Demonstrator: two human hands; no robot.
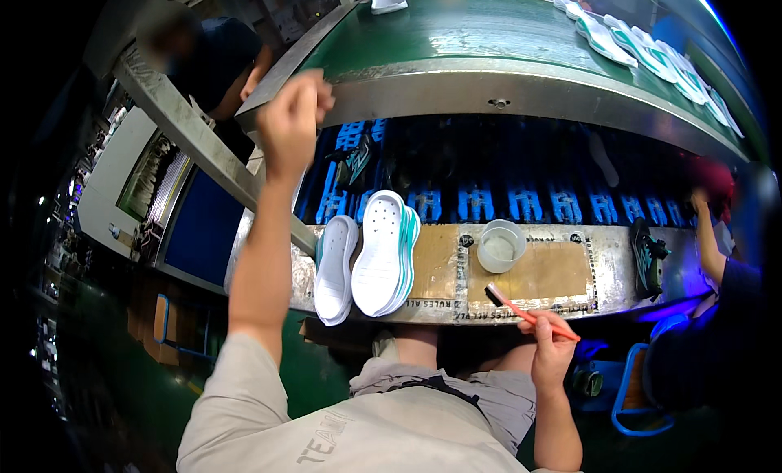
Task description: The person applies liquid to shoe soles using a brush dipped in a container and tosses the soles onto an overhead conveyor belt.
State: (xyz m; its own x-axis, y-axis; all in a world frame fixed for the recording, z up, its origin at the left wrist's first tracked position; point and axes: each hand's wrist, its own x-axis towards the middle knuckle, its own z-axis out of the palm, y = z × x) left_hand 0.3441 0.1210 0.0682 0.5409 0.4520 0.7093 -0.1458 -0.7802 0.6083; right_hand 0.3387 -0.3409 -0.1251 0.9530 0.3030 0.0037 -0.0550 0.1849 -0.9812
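My left hand (291,118) is raised in front of the lower left end of the green conveyor's metal edge. Its fingers are curled in, slightly blurred, and no object shows in them. Low at the right, my right hand (551,343) is closed around the orange handle of a brush (521,312). The brush's dark bristles point left, over the front edge of the bench. Just beyond them stands a translucent plastic cup (500,246) with some pale content. Left of the cup, white and teal shoe soles (380,257) lie stacked, beside another pale sole (333,269).
Several soles (643,49) lie along the conveyor belt (456,33), with one white piece (388,2) at its far left. Below, a dark recess holds blue fixtures (525,204) and a black shoe (354,162). Another shoe (648,259) stands rightward on the bench. People are at both sides.
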